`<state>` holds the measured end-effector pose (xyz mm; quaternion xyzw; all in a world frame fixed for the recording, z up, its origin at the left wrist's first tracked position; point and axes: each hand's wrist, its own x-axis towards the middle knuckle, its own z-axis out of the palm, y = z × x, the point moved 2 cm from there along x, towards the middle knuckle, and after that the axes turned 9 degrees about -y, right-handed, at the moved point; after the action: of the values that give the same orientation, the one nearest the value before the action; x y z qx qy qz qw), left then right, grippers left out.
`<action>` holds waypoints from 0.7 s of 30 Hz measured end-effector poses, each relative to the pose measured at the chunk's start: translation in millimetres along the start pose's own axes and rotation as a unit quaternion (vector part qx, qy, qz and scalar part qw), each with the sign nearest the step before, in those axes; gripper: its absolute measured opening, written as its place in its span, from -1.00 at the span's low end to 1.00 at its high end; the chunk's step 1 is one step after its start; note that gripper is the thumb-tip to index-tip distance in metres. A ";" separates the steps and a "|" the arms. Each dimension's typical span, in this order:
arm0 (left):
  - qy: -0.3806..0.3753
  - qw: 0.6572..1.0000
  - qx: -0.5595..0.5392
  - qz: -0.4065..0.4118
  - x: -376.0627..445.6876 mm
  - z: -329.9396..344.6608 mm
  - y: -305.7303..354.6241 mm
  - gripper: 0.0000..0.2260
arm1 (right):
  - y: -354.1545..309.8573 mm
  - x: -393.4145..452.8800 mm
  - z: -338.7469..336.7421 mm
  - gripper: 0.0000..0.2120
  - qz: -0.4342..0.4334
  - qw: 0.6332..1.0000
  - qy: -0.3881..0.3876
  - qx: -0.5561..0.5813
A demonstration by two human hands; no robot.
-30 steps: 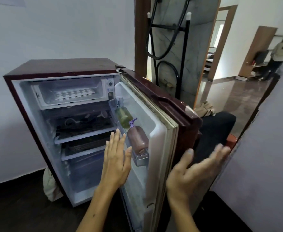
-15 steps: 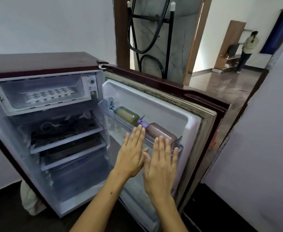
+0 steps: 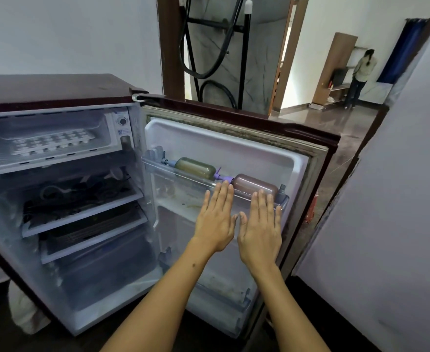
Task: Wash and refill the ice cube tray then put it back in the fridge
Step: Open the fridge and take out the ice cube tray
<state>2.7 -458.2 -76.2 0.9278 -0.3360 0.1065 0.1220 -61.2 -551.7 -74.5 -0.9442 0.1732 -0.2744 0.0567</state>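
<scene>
Both hands have drifted together in front of the open door since a second ago, when the right one was out past the door's edge; the door now swings wider.

At far left, the ice cube tray (image 3: 50,144) lies flat in the freezer box (image 3: 102,158) at the top of the fridge (image 3: 56,87), well apart from either hand. It looks like thin white plastic — light, a little bendy, probably slick with frost, and likely to spill once refilled. My guess is the near long edge is the place to take it, then both ends for level carrying. Whether its cells hold ice I cannot tell; the box front blurs it.

Below, dark things on the shelves (image 3: 81,214) are too murky to name.

Further right, the left hand (image 3: 215,219) is flat, fingers straight, holding nothing, with the right hand (image 3: 261,228) just beside it, equally spread and empty. Their fingertips hide part of the door shelf (image 3: 183,175) carrying two bottles (image 3: 195,167).
</scene>
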 end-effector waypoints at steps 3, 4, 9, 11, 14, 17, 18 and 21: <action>-0.010 1.000 -0.002 -0.010 8.2 3.2 4.8 -0.40 | 7.9 8.2 5.9 -0.44 0.000 1.000 -0.005 0.004; -0.012 1.000 -0.002 -0.012 10.6 4.4 5.8 -0.40 | 10.2 10.5 7.9 -0.44 0.000 1.000 -0.006 0.006; -0.021 1.000 0.000 -0.015 18.8 5.4 9.2 -0.37 | 16.6 19.4 14.9 -0.42 -0.002 1.000 0.006 0.008; -0.023 1.000 0.001 -0.012 20.8 6.5 9.1 -0.37 | 18.0 21.0 17.0 -0.42 -0.001 1.000 0.008 0.013; -0.025 1.000 -0.003 -0.012 21.7 9.3 8.2 -0.37 | 19.1 22.3 19.3 -0.42 0.002 1.000 0.008 0.015; -0.028 1.000 -0.011 -0.006 21.0 8.4 5.4 -0.37 | 20.3 22.1 22.3 -0.42 0.003 1.000 0.009 0.014; -0.030 0.999 -0.017 -0.001 20.2 6.2 3.8 -0.37 | 20.7 21.7 23.2 -0.41 0.003 1.000 0.009 0.016; -0.021 0.997 -0.070 0.007 11.4 -7.0 -2.6 -0.38 | 18.6 19.9 23.6 -0.40 0.004 0.999 0.011 0.034</action>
<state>12.1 -461.1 -66.8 0.9167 -0.3515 0.0644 0.1785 -38.3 -575.9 -88.2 -0.9378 0.1685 -0.2904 0.0882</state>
